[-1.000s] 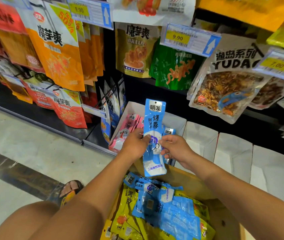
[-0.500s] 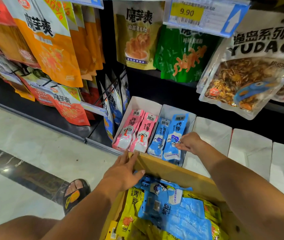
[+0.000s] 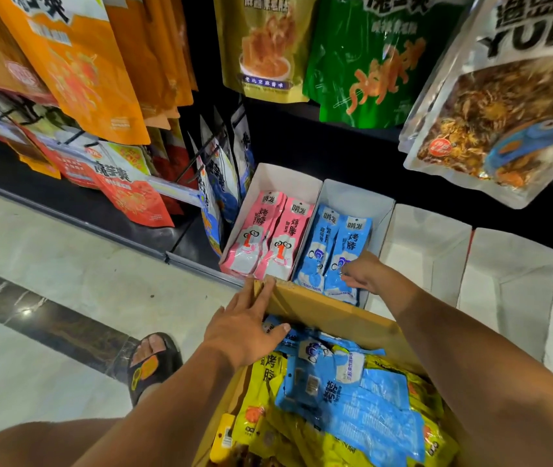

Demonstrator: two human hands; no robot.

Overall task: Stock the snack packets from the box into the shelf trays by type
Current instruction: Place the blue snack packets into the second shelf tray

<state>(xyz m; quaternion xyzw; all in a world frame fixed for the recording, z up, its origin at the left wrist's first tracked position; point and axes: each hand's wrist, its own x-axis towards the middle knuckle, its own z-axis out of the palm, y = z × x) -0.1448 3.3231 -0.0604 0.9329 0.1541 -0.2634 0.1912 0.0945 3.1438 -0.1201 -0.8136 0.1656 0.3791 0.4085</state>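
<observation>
Left hand [image 3: 245, 332]: fingers [image 3: 261, 294] straight and close together, lying flat along the near corner of the cardboard box [image 3: 329, 311]. The thumb [image 3: 278, 328] is spread apart from them and reaches over the rim, its tip touching the topmost of the loose blue packets [image 3: 369, 409] inside. Nothing is gripped. Yellow packets [image 3: 268, 375] lie below the thumb, under the blue ones.

Right hand [image 3: 366, 274]: fingers bent, tips on the lower end of the right-hand tray blue packet [image 3: 346, 244]. Whether they pinch it or only touch it cannot be told. That packet lies in the blue-packet tray [image 3: 352, 197], beside a second blue one to the left of the fingertips. Further left, the adjoining pink-packet tray [image 3: 282, 178] holds pink packets [image 3: 268, 230], just beyond the left fingertips.
</observation>
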